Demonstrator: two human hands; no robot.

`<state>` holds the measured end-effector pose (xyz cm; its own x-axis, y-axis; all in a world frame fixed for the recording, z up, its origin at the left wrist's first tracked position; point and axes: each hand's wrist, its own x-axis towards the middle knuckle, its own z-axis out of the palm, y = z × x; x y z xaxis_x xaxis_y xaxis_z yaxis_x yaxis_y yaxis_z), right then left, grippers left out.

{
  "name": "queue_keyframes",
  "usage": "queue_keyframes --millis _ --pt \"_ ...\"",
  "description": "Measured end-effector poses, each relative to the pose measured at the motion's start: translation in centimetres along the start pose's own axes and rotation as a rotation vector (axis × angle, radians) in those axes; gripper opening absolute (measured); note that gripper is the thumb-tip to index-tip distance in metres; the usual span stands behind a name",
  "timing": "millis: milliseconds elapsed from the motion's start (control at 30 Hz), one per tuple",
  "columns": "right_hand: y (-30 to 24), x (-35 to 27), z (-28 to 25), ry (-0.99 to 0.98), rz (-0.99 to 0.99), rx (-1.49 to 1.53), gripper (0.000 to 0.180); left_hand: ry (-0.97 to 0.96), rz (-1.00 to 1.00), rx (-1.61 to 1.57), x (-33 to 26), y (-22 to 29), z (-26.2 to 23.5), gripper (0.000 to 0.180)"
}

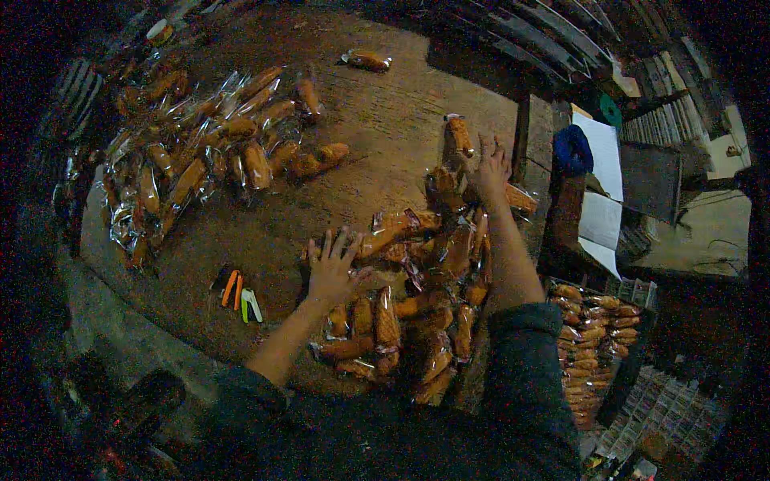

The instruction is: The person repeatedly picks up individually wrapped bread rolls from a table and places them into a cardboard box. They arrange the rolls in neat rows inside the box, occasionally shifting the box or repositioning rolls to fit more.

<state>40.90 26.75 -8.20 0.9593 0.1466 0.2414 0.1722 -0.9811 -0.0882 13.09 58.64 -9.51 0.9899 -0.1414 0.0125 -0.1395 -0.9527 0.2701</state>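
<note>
Several brown bread rolls in clear plastic wrappers [388, 330] lie in a loose heap on the brown tabletop in front of me. My left hand [330, 268] rests at the heap's left edge, fingers spread and palm down, holding nothing. Farther off and to the right, my right hand [491, 172] stretches its fingers over the heap's far end. It is beside a wrapped roll [459, 135] and above another [521, 199]; whether it touches them I cannot tell. Part of the heap is hidden under my right forearm.
A second pile of wrapped rolls [257, 164] covers the table's far left. One wrapped roll [366, 60] lies alone at the back. Orange-handled tools [233, 289] and a green-and-white tool [251, 306] lie near the left edge. A crate of rolls [589, 345] stands at lower right.
</note>
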Motion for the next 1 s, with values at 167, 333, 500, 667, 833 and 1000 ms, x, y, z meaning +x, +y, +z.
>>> queue_keyframes --millis 167,333,500,667,833,1000 --pt "-1.4 -0.2 2.9 -0.378 -0.121 0.273 0.070 -0.118 -0.006 -0.005 -1.6 0.5 0.9 0.076" --pt "2.4 -3.8 -1.4 -0.100 -0.310 0.246 0.056 -0.213 -0.019 -0.087 -5.5 1.8 0.1 0.072" --pt "5.0 -7.4 -2.0 -0.200 -0.002 0.041 0.075 -0.275 0.012 -0.210 -8.1 1.8 0.3 0.072" --pt "1.1 -11.9 -2.3 -0.582 -0.043 0.192 0.081 -0.202 -0.033 -0.119 -9.0 2.5 0.6 0.074" --pt "-2.1 -23.8 -8.6 -0.077 0.014 0.359 0.081 -0.012 -0.116 -0.026 -13.2 3.0 -0.5 0.077" --pt "-8.7 -42.3 -12.5 -0.189 0.276 0.089 0.101 -0.062 -0.144 -0.067 -20.6 2.8 -1.7 0.081"
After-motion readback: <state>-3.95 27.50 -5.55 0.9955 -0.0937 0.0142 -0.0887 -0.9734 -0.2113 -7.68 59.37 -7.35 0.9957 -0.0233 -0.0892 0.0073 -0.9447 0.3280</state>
